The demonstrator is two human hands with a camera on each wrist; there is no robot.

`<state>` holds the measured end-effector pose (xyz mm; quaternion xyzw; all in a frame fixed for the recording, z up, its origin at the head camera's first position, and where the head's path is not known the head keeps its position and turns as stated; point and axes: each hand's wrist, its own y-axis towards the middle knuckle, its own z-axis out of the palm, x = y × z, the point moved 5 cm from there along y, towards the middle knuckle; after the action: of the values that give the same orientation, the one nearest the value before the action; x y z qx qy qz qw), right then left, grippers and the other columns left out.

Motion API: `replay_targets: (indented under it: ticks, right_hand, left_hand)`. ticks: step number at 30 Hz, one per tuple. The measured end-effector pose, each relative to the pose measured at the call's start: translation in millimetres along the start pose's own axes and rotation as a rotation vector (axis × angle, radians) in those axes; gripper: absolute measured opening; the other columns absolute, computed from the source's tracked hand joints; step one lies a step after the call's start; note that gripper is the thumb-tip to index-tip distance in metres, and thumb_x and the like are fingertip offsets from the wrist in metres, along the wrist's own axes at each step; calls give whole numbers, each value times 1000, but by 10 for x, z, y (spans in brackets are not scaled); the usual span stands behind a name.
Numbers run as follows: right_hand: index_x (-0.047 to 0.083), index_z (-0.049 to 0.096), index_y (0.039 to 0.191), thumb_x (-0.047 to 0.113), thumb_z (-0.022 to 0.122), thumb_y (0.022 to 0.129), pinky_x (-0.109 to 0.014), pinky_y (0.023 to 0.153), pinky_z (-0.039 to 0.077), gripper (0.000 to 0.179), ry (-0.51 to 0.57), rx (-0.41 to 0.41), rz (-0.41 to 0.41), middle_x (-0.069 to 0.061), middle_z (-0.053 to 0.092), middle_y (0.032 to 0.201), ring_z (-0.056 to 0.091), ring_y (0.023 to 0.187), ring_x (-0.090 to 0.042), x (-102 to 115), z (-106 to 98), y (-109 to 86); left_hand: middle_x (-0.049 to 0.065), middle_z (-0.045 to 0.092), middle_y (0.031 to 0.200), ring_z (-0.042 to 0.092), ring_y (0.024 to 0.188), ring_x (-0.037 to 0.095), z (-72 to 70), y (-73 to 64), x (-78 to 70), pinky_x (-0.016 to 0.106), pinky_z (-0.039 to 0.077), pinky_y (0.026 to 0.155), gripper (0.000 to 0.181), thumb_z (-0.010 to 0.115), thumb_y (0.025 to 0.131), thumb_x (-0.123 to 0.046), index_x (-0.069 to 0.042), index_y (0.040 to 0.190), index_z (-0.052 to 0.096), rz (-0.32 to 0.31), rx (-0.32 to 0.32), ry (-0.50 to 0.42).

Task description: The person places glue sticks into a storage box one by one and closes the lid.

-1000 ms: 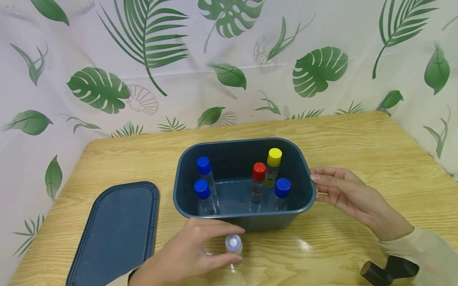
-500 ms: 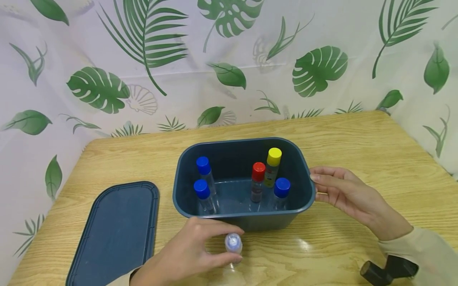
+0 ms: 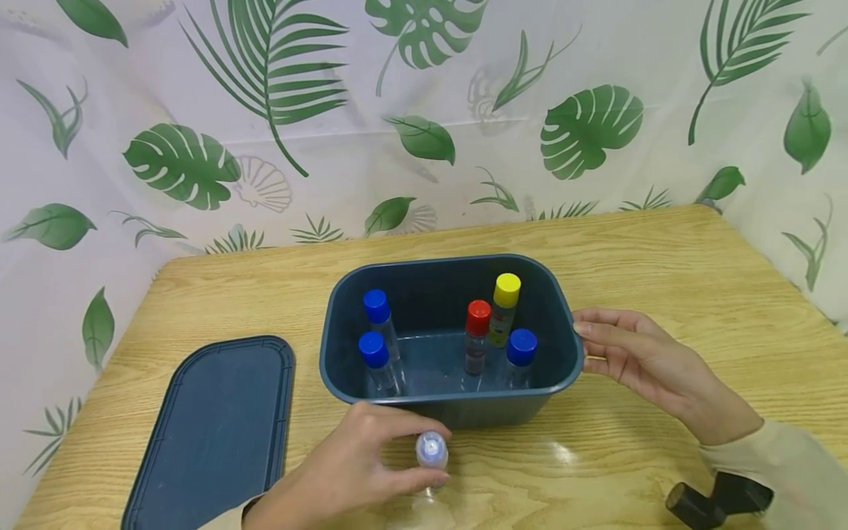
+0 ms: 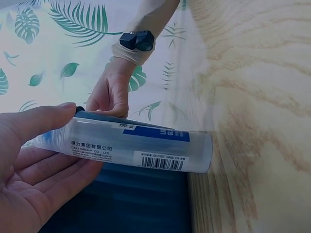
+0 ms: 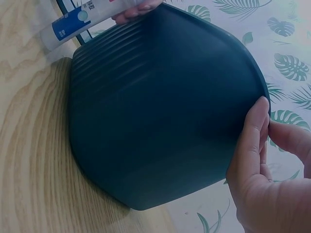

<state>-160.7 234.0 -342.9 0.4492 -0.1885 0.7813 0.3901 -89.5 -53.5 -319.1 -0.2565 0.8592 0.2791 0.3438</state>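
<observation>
My left hand (image 3: 344,460) pinches a clear glue bottle (image 3: 432,450) near its top, between thumb and fingers. The bottle stands upright just in front of a dark blue plastic bin (image 3: 457,411). In the left wrist view the glue bottle (image 4: 160,148) shows a blue and white label, a barcode and a ridged translucent top. My right hand (image 3: 652,368) grips the bin's right rim, thumb on one side and fingers on the other, as the right wrist view also shows. Inside the bin stand several capped bottles: blue caps (image 3: 375,350), one red cap (image 3: 478,318) and one yellow cap (image 3: 506,290).
A dark blue lid (image 3: 215,427) lies flat on the wooden table (image 3: 662,272), left of the bin. A black device (image 3: 718,500) is strapped at the right wrist. Behind the table hangs a white cloth (image 3: 331,110) with green leaf prints.
</observation>
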Motion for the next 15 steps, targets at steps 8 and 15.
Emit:
replay_targets:
  ticks: [8, 15]
  right_hand:
    - [-2, 61, 121, -8, 29, 102, -35, 91, 53, 37, 7, 14, -3, -11, 65, 116, 65, 105, -21, 7, 20, 3]
    - [-2, 61, 121, -8, 29, 102, -34, 90, 53, 37, 20, 5, 2, -11, 65, 115, 65, 105, -21, 0, 19, 2]
  left_hand:
    - [-1, 73, 98, 66, 90, 3, -24, 4, -34, 21, 54, 82, 26, 79, 81, -17, -8, 105, 72, -15, 2, -9]
    - [-3, 72, 101, 66, 92, 2, -90, 1, -98, 24, 54, 84, 28, 77, 84, -23, -10, 107, 72, -77, 33, -54]
